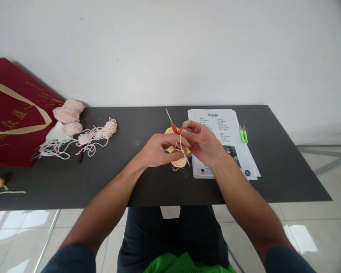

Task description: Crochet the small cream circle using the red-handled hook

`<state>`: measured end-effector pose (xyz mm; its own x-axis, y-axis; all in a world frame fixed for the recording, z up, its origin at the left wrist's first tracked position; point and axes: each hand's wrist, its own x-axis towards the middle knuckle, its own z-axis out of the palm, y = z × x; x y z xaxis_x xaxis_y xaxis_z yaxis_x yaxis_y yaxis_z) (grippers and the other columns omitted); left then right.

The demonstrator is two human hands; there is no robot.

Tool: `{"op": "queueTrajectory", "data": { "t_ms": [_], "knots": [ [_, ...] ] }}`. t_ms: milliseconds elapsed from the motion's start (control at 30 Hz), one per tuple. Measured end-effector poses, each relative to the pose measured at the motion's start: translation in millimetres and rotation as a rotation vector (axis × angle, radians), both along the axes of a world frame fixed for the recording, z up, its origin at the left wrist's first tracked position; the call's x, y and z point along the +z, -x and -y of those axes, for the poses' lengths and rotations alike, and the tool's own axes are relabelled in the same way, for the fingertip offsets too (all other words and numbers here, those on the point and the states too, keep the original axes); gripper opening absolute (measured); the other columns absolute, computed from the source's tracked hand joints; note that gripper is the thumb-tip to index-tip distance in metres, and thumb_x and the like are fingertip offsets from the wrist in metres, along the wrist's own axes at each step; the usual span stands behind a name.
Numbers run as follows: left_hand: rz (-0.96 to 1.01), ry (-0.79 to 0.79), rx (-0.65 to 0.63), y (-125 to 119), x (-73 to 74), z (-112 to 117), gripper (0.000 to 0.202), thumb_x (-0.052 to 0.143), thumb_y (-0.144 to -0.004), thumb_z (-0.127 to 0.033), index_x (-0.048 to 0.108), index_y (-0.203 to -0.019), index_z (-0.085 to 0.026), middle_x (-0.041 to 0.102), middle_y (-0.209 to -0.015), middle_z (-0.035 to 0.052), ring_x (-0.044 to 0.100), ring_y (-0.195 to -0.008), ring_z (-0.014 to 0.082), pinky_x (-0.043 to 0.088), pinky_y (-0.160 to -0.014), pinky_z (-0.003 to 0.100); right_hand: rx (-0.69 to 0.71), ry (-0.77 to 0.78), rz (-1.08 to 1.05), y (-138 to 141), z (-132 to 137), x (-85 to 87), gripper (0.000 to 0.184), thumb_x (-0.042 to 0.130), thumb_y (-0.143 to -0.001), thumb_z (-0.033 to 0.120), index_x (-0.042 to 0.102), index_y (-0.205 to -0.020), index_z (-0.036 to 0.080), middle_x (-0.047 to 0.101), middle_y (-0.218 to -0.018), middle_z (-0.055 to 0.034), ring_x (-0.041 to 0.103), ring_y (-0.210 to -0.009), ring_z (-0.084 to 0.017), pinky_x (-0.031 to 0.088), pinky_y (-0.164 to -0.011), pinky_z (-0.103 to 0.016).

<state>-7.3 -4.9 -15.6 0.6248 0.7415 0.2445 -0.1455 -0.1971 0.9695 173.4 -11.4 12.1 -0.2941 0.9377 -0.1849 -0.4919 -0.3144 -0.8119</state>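
Observation:
A small cream-yellow crocheted piece [179,163] is under the fingers of my left hand [160,149], which is closed on it. A crochet hook [174,128] with a red handle slants up and left between my hands, its metal shaft pointing away from me. Thumb and forefinger of my right hand [203,142] pinch a tiny orange thing [180,131] beside that handle; its kind is too small to tell. A strand of cream yarn [181,141] crosses my left fingertips. Just below the piece, a teal loop, perhaps a stitch marker [184,172], lies on the table.
Printed sheets [213,113] lie under and beyond my right forearm, with green thread snips [243,134] on their right edge. To the left are pink yarn balls [68,112], tangled white yarn [55,140], loose pink yarn [106,129] and a red gift bag [14,113] on the dark table [142,117].

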Motion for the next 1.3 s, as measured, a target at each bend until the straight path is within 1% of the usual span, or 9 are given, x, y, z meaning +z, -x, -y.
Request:
{"op": "queueTrajectory", "data": {
  "t_ms": [100, 233, 367, 533, 667, 767, 900, 1133, 1300],
  "knots": [
    [0.068, 0.017, -0.005, -1, -1.1, -1, 0.012, 0.079, -0.082, -0.015, 0.069, -0.088, -0.016, 0.077, -0.084, 0.0053, 0.074, -0.075, 0.0156, 0.06, -0.073, 0.026, 0.007, -0.016, 0.015, 1, 2, 1.6, 0.033, 0.093, -0.069, 0.031, 0.066, -0.085, 0.021, 0.065, -0.063, 0.0073, 0.055, -0.052, -0.007, 0.041, -0.05, -0.02],
    [0.161, 0.151, -0.067, 0, -1.5, -3, 0.026, 0.084, -0.081, -0.024, 0.063, -0.093, -0.017, 0.078, -0.083, 0.0067, 0.074, -0.069, 0.0164, 0.059, -0.066, 0.027, 0.003, -0.02, 0.035, -1, 0, 0.8, 0.037, 0.091, -0.07, 0.033, 0.07, -0.098, 0.022, 0.067, -0.068, 0.0065, 0.056, -0.056, -0.008, 0.044, -0.053, -0.021],
    [0.215, 0.257, -0.151, 1, -2.9, -6, 0.037, 0.09, -0.075, -0.032, 0.059, -0.09, -0.019, 0.077, -0.08, 0.0062, 0.071, -0.063, 0.0163, 0.055, -0.058, 0.026, 0.084, 0.006, 0.043, -6, -4, -1.8, 0.045, 0.09, -0.071, 0.034, 0.073, -0.11, 0.022, 0.069, -0.074, 0.004, 0.059, -0.062, -0.01, 0.05, -0.061, -0.026],
    [0.297, 0.313, -0.209, 2, -6.5, -6, 0.039, 0.091, -0.072, -0.032, 0.057, -0.088, -0.021, 0.074, -0.073, 0.0032, 0.066, -0.057, 0.0157, 0.052, -0.055, 0.027, 0.16, 0.033, -0.062, -10, -2, 2.3, 0.045, 0.089, -0.07, 0.028, 0.075, -0.113, 0.022, 0.063, -0.071, 0.0057, 0.051, -0.058, -0.008, 0.046, -0.055, -0.022],
    [0.355, 0.311, -0.203, 1, -5.7, -5, 0.033, 0.089, -0.076, -0.029, 0.062, -0.094, -0.02, 0.074, -0.074, 0.0036, 0.065, -0.058, 0.0146, 0.051, -0.055, 0.025, 0.171, 0.006, -0.119, -9, 0, 5.2, 0.037, 0.091, -0.068, 0.026, 0.073, -0.101, 0.024, 0.061, -0.067, 0.0075, 0.046, -0.054, -0.006, 0.042, -0.05, -0.02],
    [0.366, 0.266, -0.132, 0, -4.5, -4, 0.033, 0.088, -0.077, -0.027, 0.066, -0.101, -0.02, 0.076, -0.077, 0.0042, 0.068, -0.062, 0.0144, 0.052, -0.056, 0.024, 0.108, 0.032, -0.117, -6, -1, 3.1, 0.035, 0.093, -0.067, 0.024, 0.07, -0.094, 0.023, 0.068, -0.071, 0.0062, 0.053, -0.057, -0.006, 0.045, -0.054, -0.018],
    [0.29, 0.174, 0.055, 1, -2.5, -3, 0.033, 0.09, -0.075, -0.028, 0.069, -0.098, -0.018, 0.079, -0.083, 0.0063, 0.074, -0.069, 0.0172, 0.057, -0.062, 0.026, 0.005, 0.017, -0.088, -2, -1, 0.3, 0.038, 0.095, -0.065, 0.023, 0.069, -0.093, 0.022, 0.068, -0.071, 0.0064, 0.058, -0.061, -0.007, 0.048, -0.058, -0.018],
    [0.233, 0.069, 0.213, 0, 1.6, -3, 0.033, 0.091, -0.074, -0.031, 0.071, -0.095, -0.017, 0.08, -0.084, 0.0066, 0.075, -0.07, 0.0177, 0.061, -0.069, 0.029, 0.005, -0.004, 0.043, -3, -1, 1.1, 0.043, 0.094, -0.068, 0.033, 0.073, -0.103, 0.021, 0.067, -0.074, 0.0045, 0.057, -0.062, -0.008, 0.046, -0.058, -0.023],
    [0.223, -0.034, 0.358, -2, 4.0, -5, 0.038, 0.093, -0.071, -0.032, 0.068, -0.096, -0.018, 0.08, -0.08, 0.0054, 0.075, -0.068, 0.0162, 0.058, -0.064, 0.024, -0.13, -0.115, 0.196, -3, 4, 6.7, 0.023, 0.089, -0.075, 0.032, 0.075, -0.089, 0.02, 0.064, -0.069, 0.0042, 0.052, -0.059, -0.007, 0.04, -0.055, -0.024]
  ]
}}
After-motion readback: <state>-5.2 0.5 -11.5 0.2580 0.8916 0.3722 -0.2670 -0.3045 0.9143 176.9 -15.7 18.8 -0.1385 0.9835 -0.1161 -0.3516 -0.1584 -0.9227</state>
